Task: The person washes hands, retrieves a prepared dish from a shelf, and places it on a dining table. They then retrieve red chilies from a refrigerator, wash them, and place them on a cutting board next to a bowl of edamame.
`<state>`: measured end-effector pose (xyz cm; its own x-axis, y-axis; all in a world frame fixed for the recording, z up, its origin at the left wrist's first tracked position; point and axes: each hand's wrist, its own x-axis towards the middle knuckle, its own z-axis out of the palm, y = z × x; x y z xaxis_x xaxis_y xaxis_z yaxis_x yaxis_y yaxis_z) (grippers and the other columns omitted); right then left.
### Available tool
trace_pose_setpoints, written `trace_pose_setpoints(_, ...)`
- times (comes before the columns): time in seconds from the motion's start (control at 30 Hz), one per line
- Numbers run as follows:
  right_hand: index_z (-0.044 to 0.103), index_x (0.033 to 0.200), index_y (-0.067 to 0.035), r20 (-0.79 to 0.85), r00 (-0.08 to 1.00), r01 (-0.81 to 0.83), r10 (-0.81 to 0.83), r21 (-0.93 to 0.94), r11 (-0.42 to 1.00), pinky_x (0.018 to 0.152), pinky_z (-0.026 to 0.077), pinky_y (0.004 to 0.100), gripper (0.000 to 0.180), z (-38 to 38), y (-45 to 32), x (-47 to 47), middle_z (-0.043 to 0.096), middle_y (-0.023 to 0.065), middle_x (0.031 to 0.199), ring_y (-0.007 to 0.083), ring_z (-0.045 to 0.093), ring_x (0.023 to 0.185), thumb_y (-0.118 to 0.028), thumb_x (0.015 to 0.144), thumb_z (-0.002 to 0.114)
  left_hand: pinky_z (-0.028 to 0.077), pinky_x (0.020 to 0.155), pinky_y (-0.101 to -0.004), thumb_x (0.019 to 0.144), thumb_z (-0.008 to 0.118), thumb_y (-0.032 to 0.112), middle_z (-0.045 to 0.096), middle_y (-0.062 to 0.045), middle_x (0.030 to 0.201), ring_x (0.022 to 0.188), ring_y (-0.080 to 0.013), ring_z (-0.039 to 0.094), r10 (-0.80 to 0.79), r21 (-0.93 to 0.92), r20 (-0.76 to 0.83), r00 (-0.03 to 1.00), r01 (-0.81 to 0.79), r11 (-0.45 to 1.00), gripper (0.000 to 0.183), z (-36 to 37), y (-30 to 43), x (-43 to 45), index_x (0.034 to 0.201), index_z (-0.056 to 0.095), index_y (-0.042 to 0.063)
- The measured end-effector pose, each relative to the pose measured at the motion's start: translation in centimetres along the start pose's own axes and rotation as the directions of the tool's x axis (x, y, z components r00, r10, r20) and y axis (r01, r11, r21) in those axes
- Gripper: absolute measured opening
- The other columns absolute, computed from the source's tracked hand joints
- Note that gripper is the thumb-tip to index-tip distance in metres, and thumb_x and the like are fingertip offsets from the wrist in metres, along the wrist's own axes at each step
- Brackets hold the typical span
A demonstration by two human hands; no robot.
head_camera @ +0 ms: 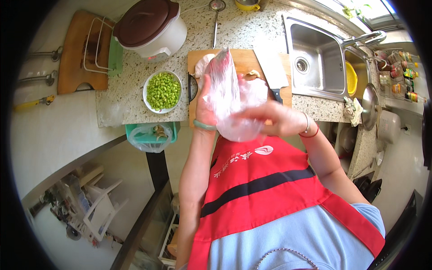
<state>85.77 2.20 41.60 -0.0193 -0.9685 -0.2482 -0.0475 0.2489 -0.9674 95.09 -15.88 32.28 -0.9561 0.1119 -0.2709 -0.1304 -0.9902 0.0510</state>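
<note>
My left hand (205, 106), with a green bangle at its wrist, holds a long clear plastic bag (225, 87) upright above a wooden cutting board (287, 96). Something pinkish shows through the top of the bag; what it is, I cannot tell. My right hand (281, 118) is blurred and lies across the bag's lower part; its grip is unclear. More crumpled clear plastic (254, 92) sits right of the bag. On the board are a cleaver (270, 65) with a black handle, a small brownish piece (251, 75) and a whitish item (203, 64) partly hidden behind the bag.
Shelled green beans (163, 91) fill a white bowl left of the board. Behind it stands a lidded electric cooker (158, 33). A steel sink (315, 54) is at the right, a ladle (216, 23) at the back. Below the counter edge hangs a lined teal bin (173, 131).
</note>
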Motion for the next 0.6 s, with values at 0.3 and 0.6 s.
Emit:
trace_pose_setpoints(0.3, 0.063, 0.096, 0.003, -0.492, 0.812, -0.169, 0.314, 0.317, 0.933, 0.058, 0.048, 0.0286, 0.054, 0.5, 8.5, 2.6, 0.066, 0.0079, 0.075, 0.0175, 0.062, 0.065, -0.048, 0.093, 0.046, 0.051, 0.071, -0.0270, 0.086, 0.056, 0.007, 0.063, -0.005, 0.096, 0.081, -0.0129, 0.061, 0.379, 0.655, -0.386, 0.841, -0.040, 0.754, 0.023, -0.3, -1.8, -4.4, 0.108, 0.059, 0.003)
trace_pose_setpoints(0.6, 0.062, 0.099, 0.005, -0.296, 0.888, -0.186, 0.352, 0.470, 0.863, 0.076, 0.047, 0.0284, 0.053, 7.8, 11.0, 9.4, 0.066, 0.0101, 0.089, 0.0180, 0.062, 0.081, -0.047, 0.089, 0.054, 0.047, 0.069, -0.0510, 0.083, 0.057, 0.025, 0.062, -0.028, 0.092, 0.082, -0.0444, 0.060, 0.602, 0.820, -0.237, 0.763, 0.489, -0.297, 0.068, -0.4, -4.8, -6.5, 0.139, 0.023, 0.004)
